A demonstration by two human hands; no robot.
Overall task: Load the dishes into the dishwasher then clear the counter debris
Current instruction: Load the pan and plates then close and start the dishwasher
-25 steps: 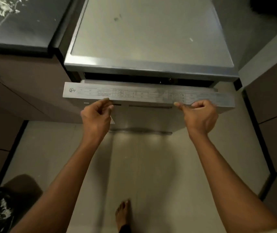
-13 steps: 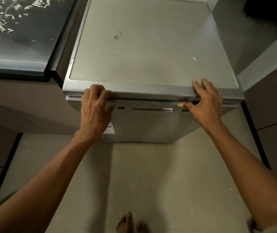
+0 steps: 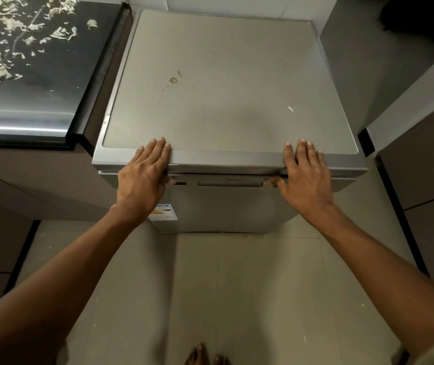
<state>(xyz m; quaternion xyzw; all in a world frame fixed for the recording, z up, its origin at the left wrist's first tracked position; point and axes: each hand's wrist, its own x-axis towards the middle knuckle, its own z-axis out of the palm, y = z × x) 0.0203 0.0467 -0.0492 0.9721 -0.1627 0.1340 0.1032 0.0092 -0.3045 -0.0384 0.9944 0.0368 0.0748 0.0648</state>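
Kitchen floor area: dishwasher (image 3: 226, 106) door, ajar a second ago, now shut; left hand (image 3: 143, 177) and right hand (image 3: 306, 177) press its top edge, fingers (image 3: 157, 151) straight; counter (image 3: 20, 119) debris (image 3: 2, 48) beside it remains.

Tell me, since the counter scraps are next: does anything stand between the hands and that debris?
Nothing visible does. Both the left hand and right hand lie flat on the dishwasher front edge, holding nothing. The debris lies on the dark counter to the left, uncovered.

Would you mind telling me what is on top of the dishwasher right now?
Both hands, left and right, press flat on the dishwasher top's front edge, plus small stains. The door is shut, so nothing inside is visible.
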